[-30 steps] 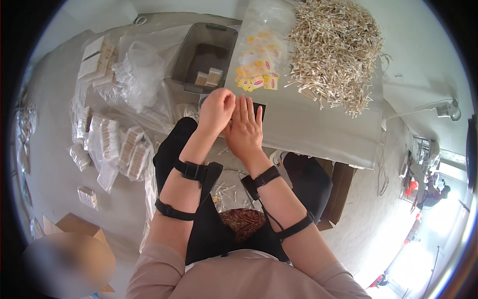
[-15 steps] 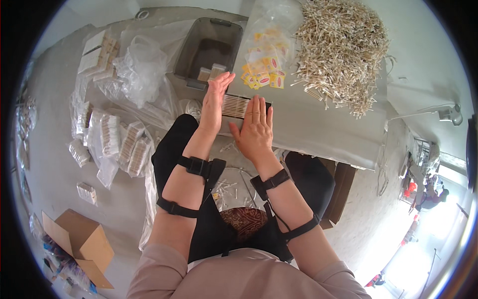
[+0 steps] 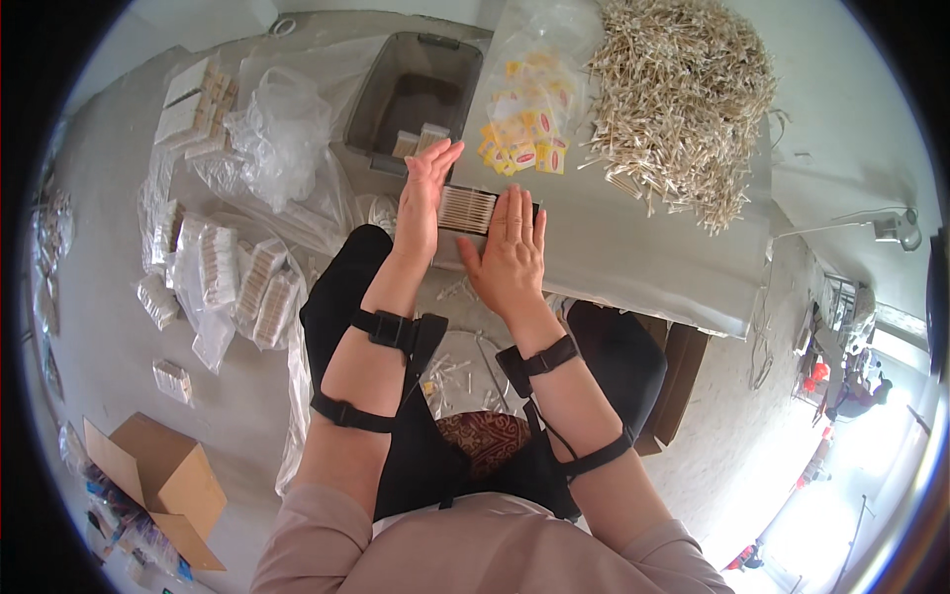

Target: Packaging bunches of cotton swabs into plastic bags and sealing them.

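A brown cardboard box (image 3: 188, 495) sits low on the left, its flaps up; I can't tell what is inside. Farther up are the two hands, both open. The right hand (image 3: 510, 259) lies flat, its fingers over the right end of a small dark box (image 3: 535, 211). The left hand (image 3: 420, 210) stands up on its side at the other end, fingers straight.

Between the hands, at the near edge of the gray table (image 3: 633, 267), a row of cotton swabs (image 3: 467, 210) lies in the small box. They are thin and pale — all side by side, very neat.

Off to the left, a clear bag (image 3: 211, 342) has packs of swabs (image 3: 265, 277) in it. Past the left hand, a gray tub (image 3: 394, 61) holds two little packs (image 3: 432, 135) at its near end. Beside it lie clear bags with yellow patches (image 3: 522, 148), then a big messy heap of swabs (image 3: 683, 109).
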The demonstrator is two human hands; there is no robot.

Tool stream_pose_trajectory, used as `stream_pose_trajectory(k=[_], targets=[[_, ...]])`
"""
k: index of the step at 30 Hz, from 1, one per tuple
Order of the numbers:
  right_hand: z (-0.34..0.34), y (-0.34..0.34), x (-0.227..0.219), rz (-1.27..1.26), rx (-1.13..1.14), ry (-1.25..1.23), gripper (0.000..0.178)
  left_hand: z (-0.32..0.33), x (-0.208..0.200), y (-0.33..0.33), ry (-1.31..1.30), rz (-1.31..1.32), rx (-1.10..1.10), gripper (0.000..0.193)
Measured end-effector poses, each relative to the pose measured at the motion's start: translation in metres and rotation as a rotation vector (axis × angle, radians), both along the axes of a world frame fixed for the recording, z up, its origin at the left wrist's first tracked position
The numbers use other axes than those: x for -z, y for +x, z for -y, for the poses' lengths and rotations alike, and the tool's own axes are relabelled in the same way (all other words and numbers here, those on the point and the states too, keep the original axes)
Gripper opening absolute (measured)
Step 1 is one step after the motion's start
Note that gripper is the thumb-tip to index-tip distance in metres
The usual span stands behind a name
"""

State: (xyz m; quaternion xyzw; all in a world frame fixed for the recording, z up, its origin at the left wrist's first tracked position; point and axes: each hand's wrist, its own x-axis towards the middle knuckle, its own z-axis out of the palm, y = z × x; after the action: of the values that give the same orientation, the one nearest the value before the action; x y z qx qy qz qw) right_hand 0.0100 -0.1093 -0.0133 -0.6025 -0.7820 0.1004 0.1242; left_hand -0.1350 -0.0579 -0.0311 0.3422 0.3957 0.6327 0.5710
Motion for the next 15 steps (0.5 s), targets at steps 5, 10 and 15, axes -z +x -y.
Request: stream_pose_trajectory(k=[5, 10, 15], targets=[[-0.0019, 0.0, -0.0037, 0.087, -0.037, 0.002, 0.078, 0.0018, -0.005, 0.0025, -0.005, 0.007, 0.005, 0.081], [-0.0023, -0.0004, -0.0006, 0.079, -0.034, 0.0, 0.079, 0.0016, -0.0078, -0.0016, -0.023, 0.029, -0.04, 0.081], [-0.0031, -0.0008, 0.0006, 0.116, -0.029, 0.017, 0.083, 0.0016, -0.0029, 0.0018, 0.0, -0.048, -0.001, 0.079]])
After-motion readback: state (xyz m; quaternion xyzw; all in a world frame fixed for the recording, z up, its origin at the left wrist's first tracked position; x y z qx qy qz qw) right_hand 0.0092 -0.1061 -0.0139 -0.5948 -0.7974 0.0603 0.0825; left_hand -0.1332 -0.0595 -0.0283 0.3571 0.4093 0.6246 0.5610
